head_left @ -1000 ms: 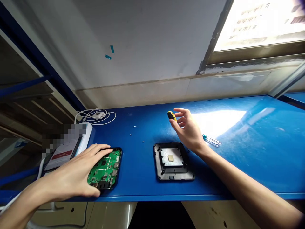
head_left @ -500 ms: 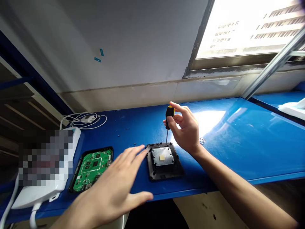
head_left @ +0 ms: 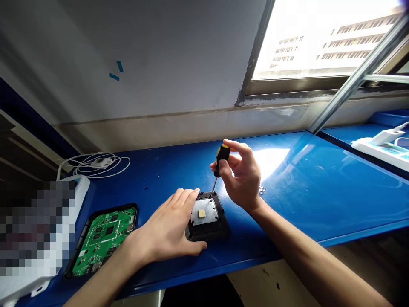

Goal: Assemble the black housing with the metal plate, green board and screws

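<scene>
My right hand [head_left: 241, 177] is closed around the black and yellow handle of a screwdriver [head_left: 223, 158]. The shaft slants down to the far right corner of a metal plate [head_left: 209, 207], where its tip meets a screw position. That plate lies inside a black plastic cover [head_left: 220, 232] and carries a small pale yellow pad [head_left: 201, 213]. My left hand [head_left: 169, 226] grips the cover from its left side, with fingers at the back edge and the thumb along the front. Its left edge is hidden under my palm.
A green circuit board [head_left: 105, 232] in a black housing lies left on the blue table [head_left: 287, 213]. Beyond it stand a white device [head_left: 32, 273], partly pixelated, and a coiled white cable [head_left: 102, 164]. Loose screws [head_left: 159, 176] lie behind; small metal pieces [head_left: 262, 189] lie right of my hand.
My left hand has moved from hovering beside the cover to holding its left side. The screwdriver, upright before, now leans, its handle to the right. The view has shifted slightly right.
</scene>
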Demonstrator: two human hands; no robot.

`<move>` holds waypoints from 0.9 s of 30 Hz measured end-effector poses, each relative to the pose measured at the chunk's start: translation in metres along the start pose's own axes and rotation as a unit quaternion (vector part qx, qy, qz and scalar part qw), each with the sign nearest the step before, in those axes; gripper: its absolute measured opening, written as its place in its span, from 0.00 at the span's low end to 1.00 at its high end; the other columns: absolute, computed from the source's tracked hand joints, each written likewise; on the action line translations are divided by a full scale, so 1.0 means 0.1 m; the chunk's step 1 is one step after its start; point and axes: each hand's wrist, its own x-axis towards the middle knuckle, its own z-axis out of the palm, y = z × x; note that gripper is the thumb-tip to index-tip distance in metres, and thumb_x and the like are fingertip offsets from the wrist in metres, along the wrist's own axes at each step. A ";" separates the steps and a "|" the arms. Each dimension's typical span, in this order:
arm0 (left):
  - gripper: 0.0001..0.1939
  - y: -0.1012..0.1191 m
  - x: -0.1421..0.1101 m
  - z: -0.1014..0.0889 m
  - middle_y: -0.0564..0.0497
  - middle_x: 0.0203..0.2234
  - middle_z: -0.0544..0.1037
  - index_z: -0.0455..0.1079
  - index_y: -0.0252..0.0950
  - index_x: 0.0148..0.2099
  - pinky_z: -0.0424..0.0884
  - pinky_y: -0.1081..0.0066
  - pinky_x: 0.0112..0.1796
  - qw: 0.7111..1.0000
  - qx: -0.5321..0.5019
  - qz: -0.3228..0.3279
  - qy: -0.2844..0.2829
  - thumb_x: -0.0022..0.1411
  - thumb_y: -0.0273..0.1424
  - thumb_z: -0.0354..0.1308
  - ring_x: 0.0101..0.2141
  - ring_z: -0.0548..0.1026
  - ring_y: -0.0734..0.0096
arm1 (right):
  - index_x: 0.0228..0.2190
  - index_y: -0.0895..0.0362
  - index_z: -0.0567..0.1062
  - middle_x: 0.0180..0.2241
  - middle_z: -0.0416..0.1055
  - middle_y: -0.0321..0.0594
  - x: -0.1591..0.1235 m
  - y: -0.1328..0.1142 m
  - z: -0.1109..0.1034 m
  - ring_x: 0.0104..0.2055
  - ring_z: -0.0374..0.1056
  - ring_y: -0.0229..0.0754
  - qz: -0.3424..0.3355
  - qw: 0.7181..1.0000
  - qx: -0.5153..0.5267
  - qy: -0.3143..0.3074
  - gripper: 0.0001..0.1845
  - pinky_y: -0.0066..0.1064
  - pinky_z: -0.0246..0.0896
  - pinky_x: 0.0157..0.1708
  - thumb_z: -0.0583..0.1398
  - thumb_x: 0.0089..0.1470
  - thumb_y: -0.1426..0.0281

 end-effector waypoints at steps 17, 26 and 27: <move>0.54 -0.01 -0.04 0.00 0.38 0.73 0.56 0.48 0.34 0.76 0.55 0.40 0.68 0.999 0.022 -0.018 -0.029 0.57 0.51 0.65 0.72 0.50 0.35 | 0.56 0.48 0.71 0.44 0.65 0.37 -0.02 0.07 0.02 0.32 0.79 0.38 -0.073 0.997 0.021 -0.012 0.21 0.37 0.80 0.30 0.60 0.63 0.74; 0.54 -0.02 -0.04 0.00 0.38 0.73 0.55 0.48 0.33 0.76 0.55 0.41 0.68 0.999 0.020 -0.012 -0.029 0.58 0.52 0.65 0.72 0.50 0.36 | 0.57 0.47 0.71 0.44 0.65 0.37 -0.03 0.07 0.02 0.32 0.78 0.38 -0.086 0.996 0.018 -0.012 0.24 0.38 0.80 0.31 0.61 0.62 0.76; 0.54 -0.02 -0.04 0.00 0.37 0.73 0.56 0.49 0.32 0.76 0.55 0.41 0.68 0.999 0.019 -0.010 -0.028 0.58 0.52 0.65 0.72 0.50 0.36 | 0.57 0.47 0.71 0.44 0.65 0.37 -0.03 0.07 0.02 0.33 0.78 0.38 -0.086 0.996 0.018 -0.012 0.24 0.38 0.80 0.31 0.61 0.62 0.76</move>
